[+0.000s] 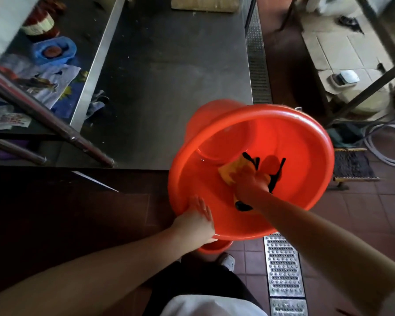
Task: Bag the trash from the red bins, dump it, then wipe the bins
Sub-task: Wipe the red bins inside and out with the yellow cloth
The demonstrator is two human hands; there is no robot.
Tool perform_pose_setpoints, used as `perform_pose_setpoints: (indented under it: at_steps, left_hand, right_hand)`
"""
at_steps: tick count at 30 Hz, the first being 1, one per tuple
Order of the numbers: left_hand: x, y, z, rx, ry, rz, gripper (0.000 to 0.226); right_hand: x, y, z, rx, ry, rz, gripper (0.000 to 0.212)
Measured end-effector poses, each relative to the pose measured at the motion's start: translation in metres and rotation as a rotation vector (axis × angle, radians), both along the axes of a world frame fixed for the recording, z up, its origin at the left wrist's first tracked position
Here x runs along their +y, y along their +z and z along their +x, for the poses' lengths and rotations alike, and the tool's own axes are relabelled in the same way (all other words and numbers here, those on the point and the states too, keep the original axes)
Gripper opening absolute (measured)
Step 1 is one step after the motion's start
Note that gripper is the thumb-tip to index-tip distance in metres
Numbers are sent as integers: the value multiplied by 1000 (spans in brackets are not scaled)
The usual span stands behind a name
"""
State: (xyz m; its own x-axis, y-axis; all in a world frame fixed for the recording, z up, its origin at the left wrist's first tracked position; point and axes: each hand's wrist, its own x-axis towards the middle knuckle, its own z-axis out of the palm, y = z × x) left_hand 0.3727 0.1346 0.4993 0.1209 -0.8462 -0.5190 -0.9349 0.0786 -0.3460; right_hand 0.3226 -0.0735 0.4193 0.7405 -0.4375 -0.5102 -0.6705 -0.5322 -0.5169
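A large red bin [290, 124] is tilted toward me, its round mouth open to the camera and nothing but a cloth inside. My right hand [249, 179] reaches deep into it and grips a yellow and black cloth [230, 169] pressed against the inner wall. My left hand [197, 221] holds the near rim at the lower left, fingers laid flat along the outside and thumb under the edge. A second red bin [214, 246] peeks out below the first one, mostly hidden.
A steel table [169, 76] stands ahead with a rag [96, 103] at its left edge. Left of it a shelf holds a blue bag [53, 50] and papers. Metal floor grates [283, 270] run along the tiled floor. Hoses and a mat [354, 165] lie at right.
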Motion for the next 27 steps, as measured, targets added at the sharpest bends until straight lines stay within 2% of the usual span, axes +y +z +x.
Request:
perform_pose_setpoints:
  at_steps: [1, 2, 3, 4, 5, 8, 13, 15, 17, 19, 22, 24, 27]
  left_hand:
    - [-2, 5, -2, -10, -16, 27, 52]
    - [-3, 4, -3, -7, -40, 32, 52]
    - [-4, -1, -5, 2, -99, -25, 51]
    - [-3, -4, -5, 28, -130, -87, 52]
    - [-5, -4, -3, 58, -90, -79, 52]
    - [-10, -6, -3, 63, -118, 49, 51]
    - [-3, -5, 3, -40, -21, 89, 62]
    - [1, -2, 3, -12, -26, 54, 56]
    - [4, -9, 3, 70, -57, -82, 53]
    - [5, -9, 1, 112, -28, -91, 65]
    - [5, -13, -3, 76, 20, -20, 88]
    - [4, -22, -1, 157, 24, -55, 87]
    - [3, -19, 2, 171, 32, -66, 88]
  right_hand:
    - [-1, -4, 8, 128, 38, -69, 35]
    - [1, -12, 15, 194, -81, -20, 36]
    - [0, -23, 24, 221, -88, -152, 38]
    - [0, -28, 28, 216, -74, -140, 39]
    - [-1, -35, 34, 247, 36, -186, 41]
    - [-6, -44, 50, 234, 76, -170, 45]
    - [-3, -48, 41, 313, 272, -302, 53]
    - [7, -33, 31, 318, 305, -310, 55]
    - [21, -17, 12, 309, 282, -292, 55]
    - [38, -2, -13, 290, 270, -312, 57]
    - [66, 22, -52, 256, 287, -333, 62]
    - [82, 35, -74, 240, 297, -339, 60]
    - [94, 48, -93, 214, 271, -346, 60]
